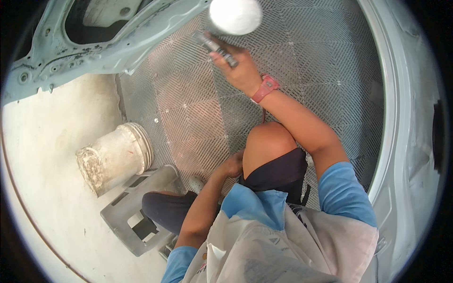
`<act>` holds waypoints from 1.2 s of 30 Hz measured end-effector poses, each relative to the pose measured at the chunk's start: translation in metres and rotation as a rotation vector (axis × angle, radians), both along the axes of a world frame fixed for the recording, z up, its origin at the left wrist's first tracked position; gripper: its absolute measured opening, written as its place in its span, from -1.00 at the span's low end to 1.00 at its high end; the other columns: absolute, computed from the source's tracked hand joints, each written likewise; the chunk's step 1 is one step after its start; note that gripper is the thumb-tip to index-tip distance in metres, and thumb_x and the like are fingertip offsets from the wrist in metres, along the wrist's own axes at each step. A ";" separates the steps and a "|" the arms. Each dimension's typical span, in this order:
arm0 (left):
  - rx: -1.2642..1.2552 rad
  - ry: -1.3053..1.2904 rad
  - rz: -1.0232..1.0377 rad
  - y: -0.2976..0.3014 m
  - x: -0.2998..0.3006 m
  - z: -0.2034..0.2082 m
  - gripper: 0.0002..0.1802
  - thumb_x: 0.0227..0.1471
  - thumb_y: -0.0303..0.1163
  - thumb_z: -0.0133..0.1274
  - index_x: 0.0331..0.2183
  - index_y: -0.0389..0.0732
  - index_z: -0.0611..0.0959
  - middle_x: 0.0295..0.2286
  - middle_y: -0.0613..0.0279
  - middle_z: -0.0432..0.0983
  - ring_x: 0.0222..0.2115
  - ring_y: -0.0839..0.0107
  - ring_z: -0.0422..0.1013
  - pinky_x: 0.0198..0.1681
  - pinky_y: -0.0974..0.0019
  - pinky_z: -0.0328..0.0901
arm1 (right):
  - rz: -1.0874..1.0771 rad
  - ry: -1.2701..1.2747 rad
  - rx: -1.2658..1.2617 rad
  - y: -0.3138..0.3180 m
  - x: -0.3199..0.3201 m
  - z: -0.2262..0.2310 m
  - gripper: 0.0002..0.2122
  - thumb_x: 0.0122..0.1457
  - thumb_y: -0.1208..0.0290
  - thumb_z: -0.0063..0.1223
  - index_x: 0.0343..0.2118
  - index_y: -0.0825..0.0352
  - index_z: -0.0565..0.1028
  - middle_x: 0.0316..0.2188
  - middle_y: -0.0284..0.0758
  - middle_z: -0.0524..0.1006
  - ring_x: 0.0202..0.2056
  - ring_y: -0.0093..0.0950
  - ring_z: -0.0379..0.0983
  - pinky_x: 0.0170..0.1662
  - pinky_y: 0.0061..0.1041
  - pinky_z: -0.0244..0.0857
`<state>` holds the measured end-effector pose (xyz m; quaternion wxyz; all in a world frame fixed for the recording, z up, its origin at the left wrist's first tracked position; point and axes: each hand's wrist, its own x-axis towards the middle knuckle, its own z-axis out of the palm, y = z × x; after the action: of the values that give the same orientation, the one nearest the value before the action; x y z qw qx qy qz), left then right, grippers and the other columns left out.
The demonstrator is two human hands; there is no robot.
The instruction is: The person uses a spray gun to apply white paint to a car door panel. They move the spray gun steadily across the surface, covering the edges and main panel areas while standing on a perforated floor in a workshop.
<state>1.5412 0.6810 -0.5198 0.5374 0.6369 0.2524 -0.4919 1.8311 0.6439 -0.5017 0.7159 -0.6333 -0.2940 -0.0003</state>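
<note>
My right hand (243, 70), with a red watch on its wrist, reaches out over the patterned floor. Its fingers are closed on a blurred, bar-shaped black-and-grey tool (218, 49); motion smear hides its exact kind. Just beyond the hand is a round white object (235, 16), cut off by the top of the picture. Low beside my raised knee is my left hand (232, 165). The knee covers its fingers, so I cannot see whether they hold anything.
A dirty white bucket (115, 153) lies on its side at the left, next to a grey plastic step stool (141, 207). A pale blue-green vehicle panel (94, 59) hangs over the upper left. Another curved panel (401, 141) runs down the right. Grey and reddish mats (188, 113) cover the floor.
</note>
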 end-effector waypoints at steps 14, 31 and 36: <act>0.117 0.085 0.217 0.031 -0.022 0.015 -0.33 0.35 -0.32 0.10 0.39 -0.32 0.39 0.24 -0.08 0.48 0.21 0.14 0.41 0.26 0.16 0.33 | 0.085 0.634 0.224 0.032 0.013 -0.075 -0.65 0.55 0.19 -0.01 0.16 0.34 0.58 -0.42 -0.44 0.60 -0.44 -0.64 0.51 -0.44 -0.58 0.38; -0.050 -0.453 0.298 -0.037 0.190 -0.031 -0.31 0.47 -0.43 -0.09 0.50 -0.24 0.15 0.13 0.10 0.52 -0.15 0.46 0.51 -0.08 0.38 0.47 | -1.265 -0.445 -0.097 -0.202 0.289 -0.040 -0.55 0.53 0.07 -0.08 0.08 0.43 0.57 -0.40 -0.17 0.67 -0.37 -0.12 0.56 -0.16 -0.20 0.45; -0.110 -0.380 0.233 -0.036 0.188 -0.027 -0.33 0.49 -0.35 -0.07 0.49 -0.27 0.19 0.02 0.17 0.57 -0.19 0.46 0.51 -0.08 0.38 0.47 | -1.127 -0.003 -0.261 -0.226 0.314 -0.031 -0.55 0.51 0.10 -0.06 0.14 0.43 0.56 -0.21 -0.02 0.68 -0.20 0.00 0.55 0.00 -0.10 0.37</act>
<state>1.7288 0.6447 -0.5465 0.6623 0.6543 0.1912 -0.3108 2.1447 0.4174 -0.5325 0.5208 -0.7751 0.0901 -0.3461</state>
